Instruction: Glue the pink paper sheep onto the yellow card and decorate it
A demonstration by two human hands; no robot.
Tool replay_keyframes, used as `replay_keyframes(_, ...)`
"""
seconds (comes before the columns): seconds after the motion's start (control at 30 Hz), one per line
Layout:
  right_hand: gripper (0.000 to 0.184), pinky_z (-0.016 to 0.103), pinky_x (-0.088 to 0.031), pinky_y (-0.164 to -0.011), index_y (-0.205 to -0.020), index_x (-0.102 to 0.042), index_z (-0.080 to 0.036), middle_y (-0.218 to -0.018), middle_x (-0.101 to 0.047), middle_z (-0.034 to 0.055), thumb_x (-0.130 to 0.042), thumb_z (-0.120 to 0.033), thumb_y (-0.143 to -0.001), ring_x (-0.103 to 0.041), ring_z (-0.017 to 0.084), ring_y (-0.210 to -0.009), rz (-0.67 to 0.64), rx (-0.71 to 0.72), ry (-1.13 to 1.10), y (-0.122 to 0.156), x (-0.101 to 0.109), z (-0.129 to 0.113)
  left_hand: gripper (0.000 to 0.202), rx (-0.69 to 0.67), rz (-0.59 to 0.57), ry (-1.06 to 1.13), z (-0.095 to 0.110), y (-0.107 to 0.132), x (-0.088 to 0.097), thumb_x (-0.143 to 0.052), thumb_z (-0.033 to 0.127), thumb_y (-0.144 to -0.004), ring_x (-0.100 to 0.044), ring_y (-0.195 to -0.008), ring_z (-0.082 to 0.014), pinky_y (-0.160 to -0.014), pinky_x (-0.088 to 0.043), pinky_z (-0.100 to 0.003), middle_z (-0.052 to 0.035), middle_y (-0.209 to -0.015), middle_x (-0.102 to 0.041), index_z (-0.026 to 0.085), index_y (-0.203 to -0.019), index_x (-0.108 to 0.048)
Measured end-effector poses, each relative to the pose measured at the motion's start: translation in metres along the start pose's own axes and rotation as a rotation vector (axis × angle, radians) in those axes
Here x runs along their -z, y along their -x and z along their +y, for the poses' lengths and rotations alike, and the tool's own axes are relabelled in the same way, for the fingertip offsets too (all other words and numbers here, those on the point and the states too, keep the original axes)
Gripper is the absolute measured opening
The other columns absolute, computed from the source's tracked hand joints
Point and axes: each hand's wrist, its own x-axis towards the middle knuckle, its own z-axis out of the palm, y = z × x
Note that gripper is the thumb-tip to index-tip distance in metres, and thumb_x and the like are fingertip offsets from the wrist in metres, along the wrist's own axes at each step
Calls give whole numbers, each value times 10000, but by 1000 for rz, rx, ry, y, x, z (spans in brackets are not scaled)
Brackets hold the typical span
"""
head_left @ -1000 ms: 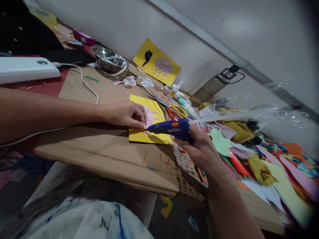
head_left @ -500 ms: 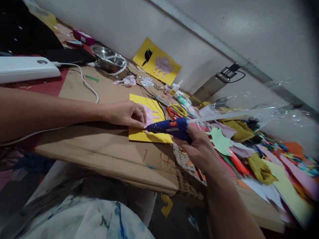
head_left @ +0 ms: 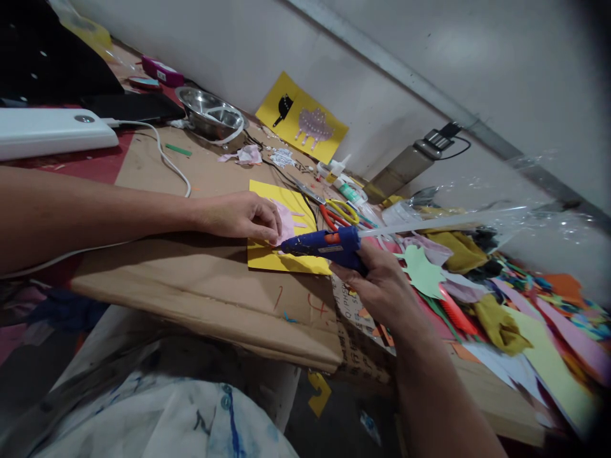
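Note:
A yellow card [head_left: 267, 256] lies on a sheet of brown cardboard [head_left: 191, 286], with a pink paper cutout [head_left: 289, 219] on top of it. My left hand [head_left: 238, 216] rests on the card, its fingertips pinching and pressing the near edge of the pink cutout. My right hand [head_left: 382, 286] is wrapped round the handle of a blue glue gun [head_left: 329, 243] with an orange trigger. The gun's nozzle points left and touches the pink cutout just beside my left fingertips. A clear glue stick [head_left: 429, 222] juts out behind the gun.
Scissors with red and yellow handles [head_left: 337, 213] lie just behind the card. A steel bowl [head_left: 210, 114], a second yellow card [head_left: 300, 121] against the wall, a white power bank [head_left: 48, 130] with its cable, and glue bottles [head_left: 344, 184] stand further back. Coloured paper scraps [head_left: 501, 305] pile at right.
The glue gun's nozzle has shifted slightly along the edge of the pink cutout. My left hand has stayed on the cutout.

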Motion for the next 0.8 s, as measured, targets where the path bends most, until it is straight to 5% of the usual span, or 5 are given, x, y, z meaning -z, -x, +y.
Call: replay_keyframes(0.8, 207, 255, -372, -559, -988, -656, -189, -702, -603, -11, -608, -262, -800, -490, 140, -604, 30, 5, 87, 1, 5, 0, 210, 17, -7, 38, -1, 2, 1, -582, 285, -877, -634, -937, -135, -849, -420, -211, -36, -974, -729, 200, -853, -772)
